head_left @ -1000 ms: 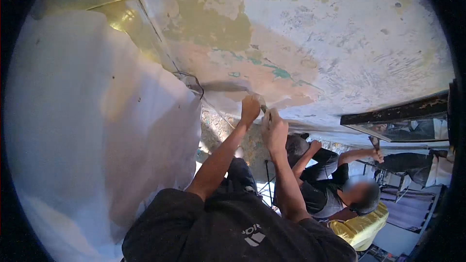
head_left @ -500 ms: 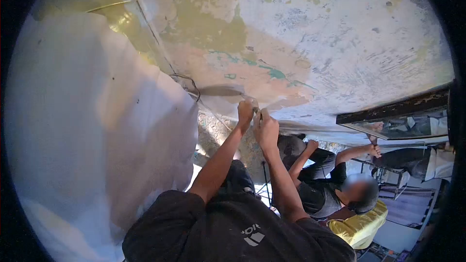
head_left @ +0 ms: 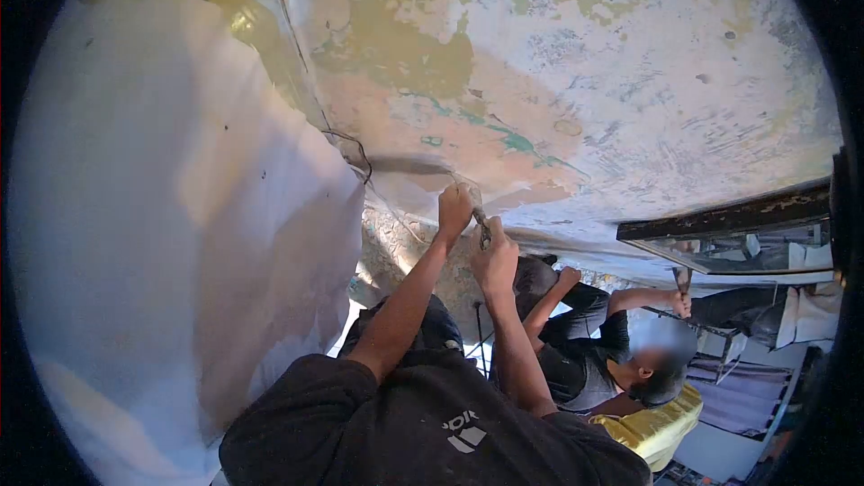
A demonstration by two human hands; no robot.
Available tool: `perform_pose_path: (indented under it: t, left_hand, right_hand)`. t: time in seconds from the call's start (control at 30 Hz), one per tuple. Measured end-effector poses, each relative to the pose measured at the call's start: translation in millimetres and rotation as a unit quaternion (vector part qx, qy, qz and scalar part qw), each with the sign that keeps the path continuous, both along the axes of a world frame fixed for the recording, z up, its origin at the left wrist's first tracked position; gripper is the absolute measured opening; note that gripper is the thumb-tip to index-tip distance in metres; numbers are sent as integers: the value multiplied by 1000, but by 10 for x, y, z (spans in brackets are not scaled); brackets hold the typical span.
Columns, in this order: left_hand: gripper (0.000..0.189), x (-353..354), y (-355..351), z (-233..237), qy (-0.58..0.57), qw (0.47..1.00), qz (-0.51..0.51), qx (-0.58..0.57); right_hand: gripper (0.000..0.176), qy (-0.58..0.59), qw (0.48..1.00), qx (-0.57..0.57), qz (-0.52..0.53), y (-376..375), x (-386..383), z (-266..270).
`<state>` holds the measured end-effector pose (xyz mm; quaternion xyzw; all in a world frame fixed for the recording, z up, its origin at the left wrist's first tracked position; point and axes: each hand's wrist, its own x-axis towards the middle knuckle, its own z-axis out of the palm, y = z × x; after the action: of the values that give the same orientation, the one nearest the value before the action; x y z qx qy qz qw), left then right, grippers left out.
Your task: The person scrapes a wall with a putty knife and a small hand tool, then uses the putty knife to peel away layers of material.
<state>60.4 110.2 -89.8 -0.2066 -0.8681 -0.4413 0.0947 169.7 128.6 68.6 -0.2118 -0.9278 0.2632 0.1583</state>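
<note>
Tool: it sits near the middle of the frame, a small, slim, dark hand tool (head_left: 483, 229) running between my two hands at a slant; its exact kind is too small to tell.
My right hand (head_left: 495, 261): clamped on the lower part of the tool, fingers curled around it.
My left hand (head_left: 456, 207): closed, just up and to the left of the right one, at the tool's upper end; I cannot tell whether its fingers clamp the tool or only rest against it.
Wall (head_left: 621, 99): it fills the upper middle and upper right, with worn patches of white, pink, olive and green paint; its lower edge lies near my hands.
Wire (head_left: 366, 162): dark, curving at the wall's edge, to the upper left of my left hand.
Pale sheet (head_left: 180, 216): large and creased, across the left of the frame.
Ground (head_left: 387, 247): rough and patchy, seen below my hands and beside the sheet.
Dark frame (head_left: 729, 214): at the right, with a glassy panel along it.
Other person (head_left: 585, 360): low and right of the middle, in dark clothes, one raised hand (head_left: 681, 303) holding a flat-ended tool (head_left: 683, 277).
Yellow cover (head_left: 655, 423): at the lower right, just below that person.
</note>
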Motion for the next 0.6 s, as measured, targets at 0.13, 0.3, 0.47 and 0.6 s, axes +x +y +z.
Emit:
perform_pose_path:
  t: [0.13, 0.3, 0.47, 0.6]
  left_hand:
    - [15, -56, -8, 91, -157, 987, -25, 41]
    - [13, -81, -5, -127, -72, 996, -45, -33]
    - [15, -120, 7, -259, -1, 1000, -25, 1]
    - [15, -104, -40, -195, -57, 998, -35, -4]
  right_hand:
    - [13, 33, 999, -16, 5, -12, -40, -19]
    - [12, 45, 999, -12, -4, -7, -55, -100]
    - [10, 44, 999, -3, -4, -64, -82, -121]
    - [11, 71, 997, -27, 9, -63, -76, -118]
